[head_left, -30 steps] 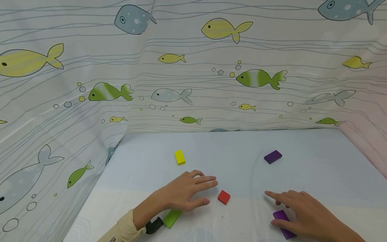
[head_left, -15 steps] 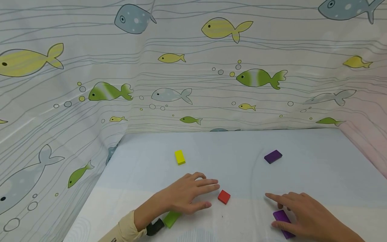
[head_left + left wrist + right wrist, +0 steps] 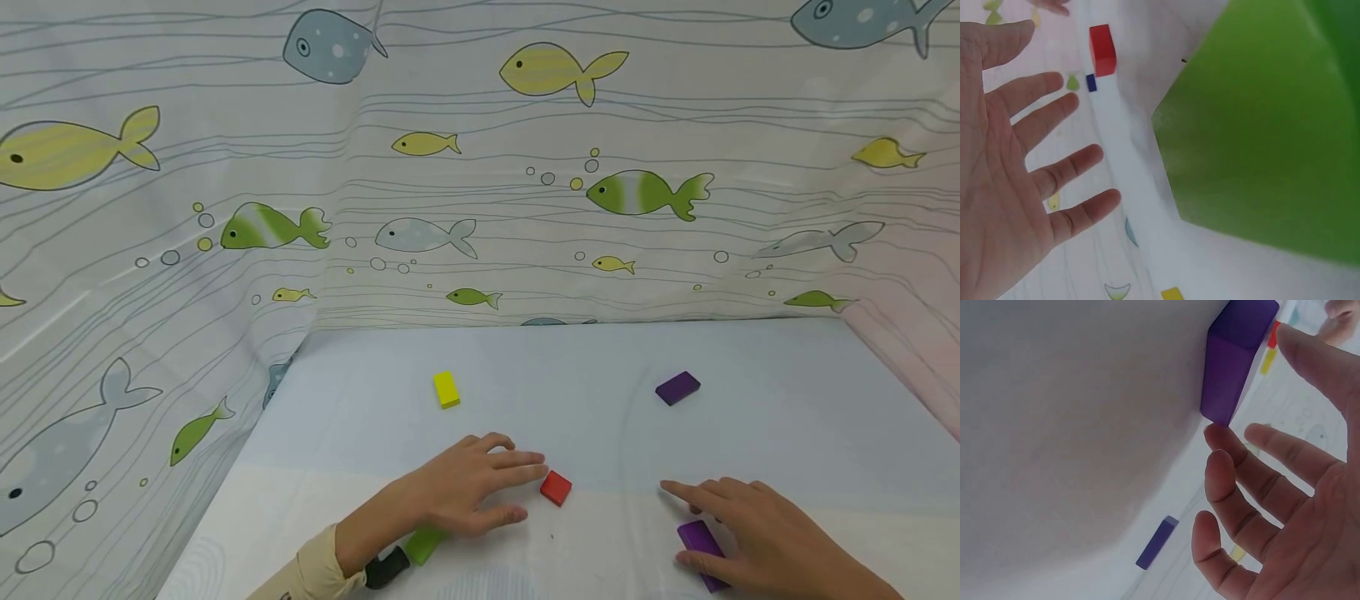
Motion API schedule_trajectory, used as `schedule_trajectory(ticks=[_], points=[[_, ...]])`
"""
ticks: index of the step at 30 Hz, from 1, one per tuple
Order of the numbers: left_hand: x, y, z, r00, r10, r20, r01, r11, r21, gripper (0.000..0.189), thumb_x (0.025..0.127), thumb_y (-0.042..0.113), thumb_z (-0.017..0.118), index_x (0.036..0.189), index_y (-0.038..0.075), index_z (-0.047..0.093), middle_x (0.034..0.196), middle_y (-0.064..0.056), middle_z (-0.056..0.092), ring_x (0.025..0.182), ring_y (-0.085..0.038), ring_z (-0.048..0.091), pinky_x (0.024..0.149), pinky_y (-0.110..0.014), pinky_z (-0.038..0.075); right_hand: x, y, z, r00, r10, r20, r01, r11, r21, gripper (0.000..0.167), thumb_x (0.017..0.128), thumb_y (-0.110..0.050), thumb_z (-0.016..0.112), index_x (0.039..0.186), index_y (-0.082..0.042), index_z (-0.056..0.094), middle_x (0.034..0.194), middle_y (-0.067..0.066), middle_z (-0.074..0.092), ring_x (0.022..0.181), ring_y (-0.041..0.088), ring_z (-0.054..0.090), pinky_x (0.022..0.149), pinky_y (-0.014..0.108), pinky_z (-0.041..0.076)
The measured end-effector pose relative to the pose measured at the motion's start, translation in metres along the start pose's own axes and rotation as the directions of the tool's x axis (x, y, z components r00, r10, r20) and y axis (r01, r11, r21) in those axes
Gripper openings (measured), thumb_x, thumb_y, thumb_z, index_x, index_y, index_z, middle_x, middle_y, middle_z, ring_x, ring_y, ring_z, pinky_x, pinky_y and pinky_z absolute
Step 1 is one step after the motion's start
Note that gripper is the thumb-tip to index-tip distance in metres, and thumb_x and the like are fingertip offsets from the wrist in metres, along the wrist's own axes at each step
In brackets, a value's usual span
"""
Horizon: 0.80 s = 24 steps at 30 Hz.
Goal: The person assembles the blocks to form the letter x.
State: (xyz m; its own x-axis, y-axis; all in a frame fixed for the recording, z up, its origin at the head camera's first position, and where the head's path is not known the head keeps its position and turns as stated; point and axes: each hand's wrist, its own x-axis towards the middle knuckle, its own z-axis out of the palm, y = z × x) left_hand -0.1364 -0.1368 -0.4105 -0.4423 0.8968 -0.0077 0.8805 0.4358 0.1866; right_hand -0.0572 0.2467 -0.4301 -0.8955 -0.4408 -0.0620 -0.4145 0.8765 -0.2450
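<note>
Fingers (image 3: 1079, 219) spread, my left hand (image 3: 467, 485) holds nothing, just beside the red block (image 3: 556, 488), the green block (image 3: 424, 547) near its wrist. My right hand (image 3: 772, 533), loosely bent, grips nothing over the purple block (image 3: 695, 535); whether they touch, I cannot tell.

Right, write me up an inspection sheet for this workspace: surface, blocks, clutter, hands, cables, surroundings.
Surface: pale table, with one small dark speck near the red block.
Blocks: red block between the hands; yellow block and far purple block farther back; near purple block at the right hand; green block partly hidden by the left hand.
Clutter: black object by the beige sleeve; unclear what it is.
Left hand: spread, holding nothing, nearest the red block.
Right hand: thumb overlaps the near purple block in the head view; contact unclear.
Cables: nothing seen.
Surroundings: fish-print fabric behind and along the sides.
</note>
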Motion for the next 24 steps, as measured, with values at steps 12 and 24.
schedule_trajectory(ticks=[12,24], points=[[0.0018,0.003,0.0024,1.0,0.01,0.027,-0.01,1.0,0.001,0.054,0.103,0.052,0.036,0.152,0.029,0.041,0.153,0.013,0.039,0.13,-0.016,0.041,0.096,-0.039,0.042,-0.0042,0.0029,0.0035,0.999,-0.03,-0.025,0.029,0.998,-0.05,0.078,0.077,-0.081,0.053,0.132,-0.026,0.063,0.1,-0.02,0.063,0.087,0.007,0.059,0.076,0.045,0.05],[0.0031,0.0048,0.006,0.999,0.022,0.034,-0.022,1.0,0.007,0.054,0.103,0.052,0.035,0.151,0.029,0.042,0.152,0.013,0.04,0.129,-0.016,0.041,0.095,-0.039,0.043,-0.0043,0.0051,0.0051,0.999,0.025,0.047,-0.023,0.999,-0.039,0.077,0.074,-0.082,0.055,0.126,-0.027,0.065,0.096,-0.02,0.063,0.082,0.002,0.056,0.077,0.045,0.05]])
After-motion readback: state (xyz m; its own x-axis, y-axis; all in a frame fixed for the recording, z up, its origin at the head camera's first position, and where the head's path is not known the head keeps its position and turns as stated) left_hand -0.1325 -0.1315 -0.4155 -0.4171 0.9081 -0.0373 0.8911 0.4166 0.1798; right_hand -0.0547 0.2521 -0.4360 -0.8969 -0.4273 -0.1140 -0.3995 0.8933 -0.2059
